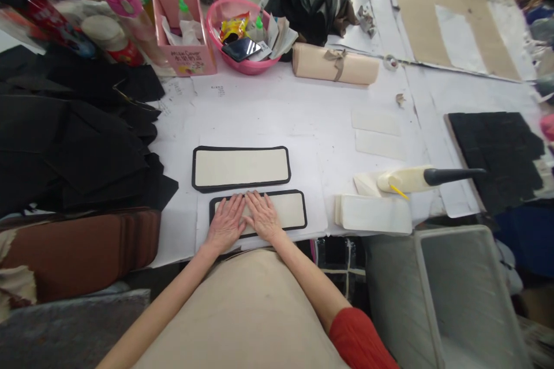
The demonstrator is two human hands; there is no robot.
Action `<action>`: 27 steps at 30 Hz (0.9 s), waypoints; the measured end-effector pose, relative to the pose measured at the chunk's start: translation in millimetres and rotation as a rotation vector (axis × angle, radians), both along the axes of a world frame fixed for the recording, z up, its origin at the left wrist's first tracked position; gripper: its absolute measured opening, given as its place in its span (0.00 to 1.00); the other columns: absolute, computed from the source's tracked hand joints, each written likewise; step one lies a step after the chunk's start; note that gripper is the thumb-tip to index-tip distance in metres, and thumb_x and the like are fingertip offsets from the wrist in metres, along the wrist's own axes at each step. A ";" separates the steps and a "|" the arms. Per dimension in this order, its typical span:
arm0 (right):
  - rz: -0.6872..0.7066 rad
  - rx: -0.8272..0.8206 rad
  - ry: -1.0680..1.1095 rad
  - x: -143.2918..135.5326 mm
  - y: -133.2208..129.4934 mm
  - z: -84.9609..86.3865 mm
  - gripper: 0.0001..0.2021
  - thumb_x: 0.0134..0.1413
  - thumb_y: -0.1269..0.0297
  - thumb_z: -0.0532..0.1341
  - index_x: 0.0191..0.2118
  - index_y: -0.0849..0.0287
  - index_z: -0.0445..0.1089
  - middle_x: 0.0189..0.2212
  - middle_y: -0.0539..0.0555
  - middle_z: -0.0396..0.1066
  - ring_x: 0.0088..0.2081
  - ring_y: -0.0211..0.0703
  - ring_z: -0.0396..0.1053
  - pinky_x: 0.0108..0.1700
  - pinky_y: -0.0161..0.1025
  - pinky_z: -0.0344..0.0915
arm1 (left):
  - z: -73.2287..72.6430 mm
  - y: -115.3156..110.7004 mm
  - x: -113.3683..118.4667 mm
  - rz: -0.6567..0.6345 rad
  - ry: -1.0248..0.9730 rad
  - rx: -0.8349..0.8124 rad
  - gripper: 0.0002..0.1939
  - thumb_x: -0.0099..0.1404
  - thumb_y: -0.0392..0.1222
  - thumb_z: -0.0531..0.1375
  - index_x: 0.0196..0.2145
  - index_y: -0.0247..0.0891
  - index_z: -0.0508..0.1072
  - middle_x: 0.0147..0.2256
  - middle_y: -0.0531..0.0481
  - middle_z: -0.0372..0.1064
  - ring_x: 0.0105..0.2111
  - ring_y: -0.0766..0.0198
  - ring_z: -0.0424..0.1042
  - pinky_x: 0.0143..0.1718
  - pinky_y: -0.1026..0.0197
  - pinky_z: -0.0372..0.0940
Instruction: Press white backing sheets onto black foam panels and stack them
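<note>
Both palms lie flat on a black-edged panel with a cream board (291, 211) at the table's front edge. My left hand (225, 221) covers its left part, fingers stretched out. Beside it my right hand (262, 216) rests near the middle, fingers also extended, the thumbs close together. Neither hand grips anything. Just behind lies a similar black-bordered cream panel (240, 168), which seems to have more black layers under it. To the right, a stack of white boards (375, 214) sits by the table edge, with a cream bottle with a black nozzle (407, 179) behind it.
Black sheets (82, 138) pile up on the left, above a stack of brown panels (82, 248). At the back stand a pink box (190, 61), a pink basket (255, 67) and a rolled beige bundle (315, 63). A grey bin (459, 236) stands at front right.
</note>
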State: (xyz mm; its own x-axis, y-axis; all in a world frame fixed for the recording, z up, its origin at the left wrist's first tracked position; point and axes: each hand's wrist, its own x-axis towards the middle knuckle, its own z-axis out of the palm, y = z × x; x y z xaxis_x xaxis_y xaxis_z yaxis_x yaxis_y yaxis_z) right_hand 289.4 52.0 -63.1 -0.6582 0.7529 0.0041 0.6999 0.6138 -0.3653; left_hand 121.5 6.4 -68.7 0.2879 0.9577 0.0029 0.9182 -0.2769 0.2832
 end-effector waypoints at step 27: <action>-0.416 -0.002 -0.108 98.5 2.5 -20.8 0.33 0.65 0.52 0.50 0.69 0.64 0.46 0.68 0.60 0.47 0.70 0.49 0.38 0.69 0.54 0.36 | -12.0 -18.8 -27.4 0.096 -0.042 0.026 0.38 0.64 0.50 0.56 0.67 0.34 0.51 0.66 0.33 0.47 0.67 0.44 0.45 0.66 0.39 0.41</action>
State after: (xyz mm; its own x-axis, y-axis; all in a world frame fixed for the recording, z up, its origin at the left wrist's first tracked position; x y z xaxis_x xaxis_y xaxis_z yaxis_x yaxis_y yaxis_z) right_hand 387.9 54.5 -83.9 -0.2945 0.9543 -0.0503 0.9221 0.2700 -0.2771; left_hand 94.1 -12.4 -80.6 0.1934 0.9804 0.0384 0.9284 -0.1956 0.3160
